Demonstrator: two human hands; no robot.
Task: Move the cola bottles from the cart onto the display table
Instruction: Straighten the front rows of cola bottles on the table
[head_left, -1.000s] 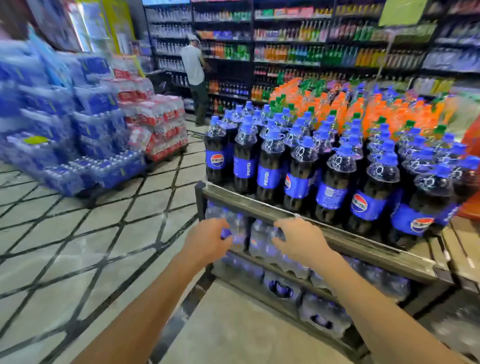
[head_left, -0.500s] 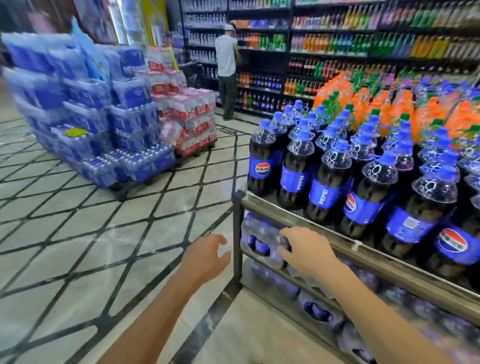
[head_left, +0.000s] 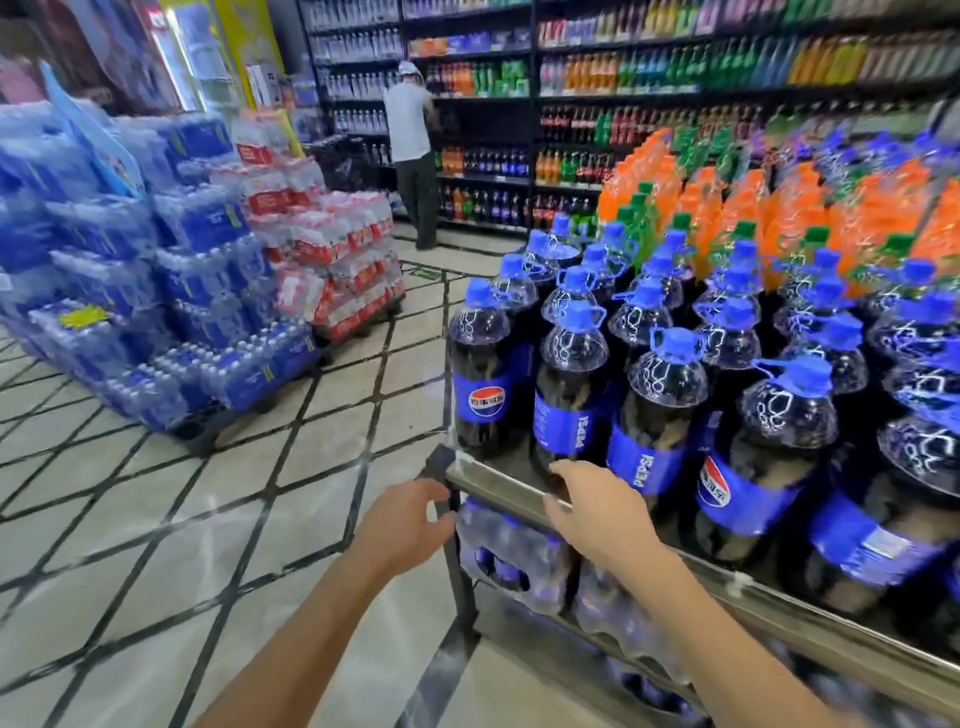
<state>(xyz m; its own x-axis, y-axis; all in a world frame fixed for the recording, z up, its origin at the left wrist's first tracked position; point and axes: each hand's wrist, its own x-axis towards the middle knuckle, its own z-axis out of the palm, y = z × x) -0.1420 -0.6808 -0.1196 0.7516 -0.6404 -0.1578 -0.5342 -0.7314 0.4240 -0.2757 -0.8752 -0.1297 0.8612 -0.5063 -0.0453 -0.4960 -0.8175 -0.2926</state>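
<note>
Several large cola bottles (head_left: 571, 384) with blue caps and blue labels stand packed on the display table, behind its metal rim (head_left: 498, 480). Shrink-wrapped packs of cola bottles (head_left: 511, 551) lie on the shelf under that rim. My left hand (head_left: 405, 525) hovers beside the table's corner post, fingers loosely curled and holding nothing. My right hand (head_left: 597, 514) reaches over the rim, its fingertips at the base of a front-row bottle without gripping it. No cart can be made out.
Orange soda bottles (head_left: 779, 208) fill the table behind the cola. Stacked water packs (head_left: 171, 270) on pallets stand on the tiled floor to the left. A person (head_left: 413, 156) stands at the drink shelves (head_left: 623, 104) along the back wall.
Both hands have come off the wrapped pack under the rim. The right hand rose to the rim and the front bottles; the left drew back beside the corner post. My view shifted closer.
</note>
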